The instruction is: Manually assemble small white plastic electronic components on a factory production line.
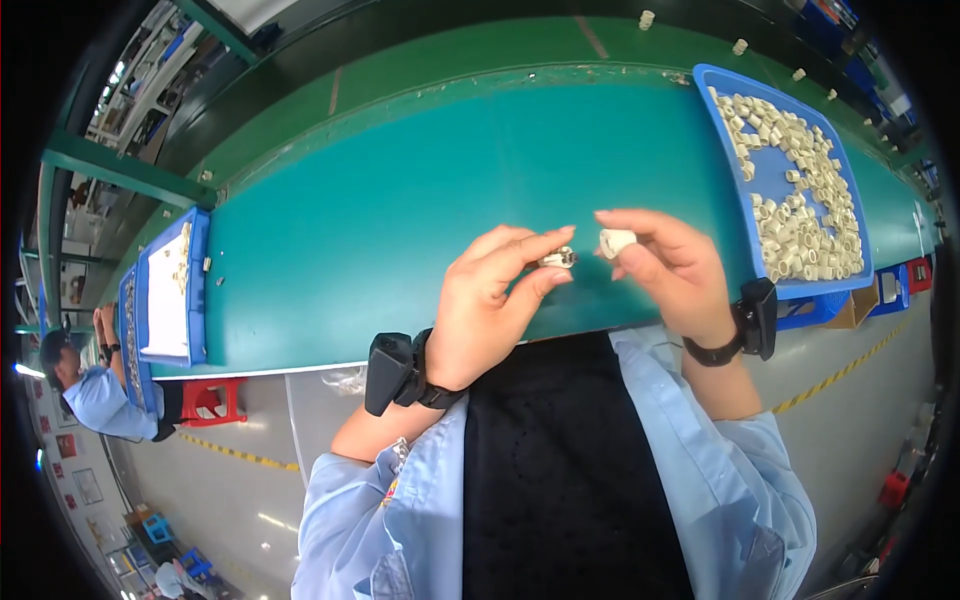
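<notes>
Over the green worktop [400, 200], my left hand [492, 285] pinches a small whitish part with a dark metal end [563, 257] between thumb and fingers. Across a narrow gap from it, my right hand [680, 268] grips a short cream-coloured sleeve [615, 242] between thumb and forefinger. The sleeve's rounded face points toward the part in my left hand, and the two pieces are apart. My left fingers cover most of the part they hold. Each wrist wears a black strapped device.
A blue tray [868, 262] of many loose cream sleeves stands to the right. Another blue tray [200, 290] with a white sheet and small pieces sits at the left end. Beyond it a co-worker in a blue shirt [110, 398] sits near a red stool [215, 400].
</notes>
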The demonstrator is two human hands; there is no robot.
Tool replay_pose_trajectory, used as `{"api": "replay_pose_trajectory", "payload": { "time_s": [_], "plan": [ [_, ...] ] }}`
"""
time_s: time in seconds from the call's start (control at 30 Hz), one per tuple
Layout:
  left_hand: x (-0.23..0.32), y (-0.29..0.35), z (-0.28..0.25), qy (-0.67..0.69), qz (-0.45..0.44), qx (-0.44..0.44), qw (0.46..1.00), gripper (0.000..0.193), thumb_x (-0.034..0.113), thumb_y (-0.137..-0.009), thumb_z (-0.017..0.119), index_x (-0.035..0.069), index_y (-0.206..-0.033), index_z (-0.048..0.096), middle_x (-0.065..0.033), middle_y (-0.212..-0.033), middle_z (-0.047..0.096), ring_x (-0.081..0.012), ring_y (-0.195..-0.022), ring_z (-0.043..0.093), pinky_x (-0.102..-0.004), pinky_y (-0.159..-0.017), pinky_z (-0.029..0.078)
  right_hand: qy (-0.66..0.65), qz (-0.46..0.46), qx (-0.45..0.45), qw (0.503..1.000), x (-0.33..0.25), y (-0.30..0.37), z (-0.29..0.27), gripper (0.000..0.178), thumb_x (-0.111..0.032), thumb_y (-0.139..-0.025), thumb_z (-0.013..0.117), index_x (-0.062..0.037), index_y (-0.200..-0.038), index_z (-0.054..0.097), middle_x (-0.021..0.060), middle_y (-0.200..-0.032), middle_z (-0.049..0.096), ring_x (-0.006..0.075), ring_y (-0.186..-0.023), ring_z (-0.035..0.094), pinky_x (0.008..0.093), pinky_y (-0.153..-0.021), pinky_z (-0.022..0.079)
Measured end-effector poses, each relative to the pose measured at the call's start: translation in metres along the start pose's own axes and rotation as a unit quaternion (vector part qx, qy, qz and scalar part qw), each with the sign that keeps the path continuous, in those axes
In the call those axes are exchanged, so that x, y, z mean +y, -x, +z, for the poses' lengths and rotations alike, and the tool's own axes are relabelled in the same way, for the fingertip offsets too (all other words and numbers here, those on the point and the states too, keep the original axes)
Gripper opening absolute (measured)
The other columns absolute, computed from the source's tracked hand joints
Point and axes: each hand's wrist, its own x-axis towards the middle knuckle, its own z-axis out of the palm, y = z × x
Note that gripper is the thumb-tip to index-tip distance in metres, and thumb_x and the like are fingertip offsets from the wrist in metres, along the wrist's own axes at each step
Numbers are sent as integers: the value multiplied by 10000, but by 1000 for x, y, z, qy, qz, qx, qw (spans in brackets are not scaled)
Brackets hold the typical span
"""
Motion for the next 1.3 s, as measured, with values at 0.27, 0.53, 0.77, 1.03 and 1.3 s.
{"api": "replay_pose_trajectory", "payload": {
  "time_s": [0.27,0.53,0.77,1.03,1.3],
  "plan": [
    [-12,8,-7,-31,42,11,999,259,2,-690,697,54,-935,633,-84,-851,605,-233,-767,579,-310,-665,467,151,-73,-26,985,-3,-3,13,232,-35,-791,622,13,-1013,578,72,-948,599,123,-810,568,238,-695,460],
    [-16,7,-8,-71,99,16,992,224,-26,-661,683,25,-863,600,-76,-845,607,-234,-748,571,-319,-659,454,226,-124,-25,966,0,-8,21,260,-19,-710,685,-11,-959,612,81,-822,619,157,-707,577,249,-630,450],
    [-19,5,-14,-115,140,-14,983,227,-35,-654,674,18,-858,589,-72,-830,602,-241,-735,562,-327,-657,448,279,-143,-44,949,3,-10,19,279,-21,-684,699,-14,-949,614,82,-795,622,173,-687,577,253,-619,447],
    [-25,6,-14,-112,125,-23,986,258,7,-657,692,25,-888,579,-72,-823,601,-245,-741,562,-333,-658,451,269,-115,-34,956,9,-10,26,253,-22,-678,693,-22,-920,619,87,-803,632,181,-693,596,265,-626,460],
    [-27,-10,-18,-95,125,-19,987,444,62,-679,703,48,-1077,506,-91,-858,604,-262,-793,571,-345,-687,457,267,-125,-61,954,2,-37,24,191,-41,-684,666,-23,-866,611,84,-810,637,171,-693,607,254,-627,466]
  ]
}}
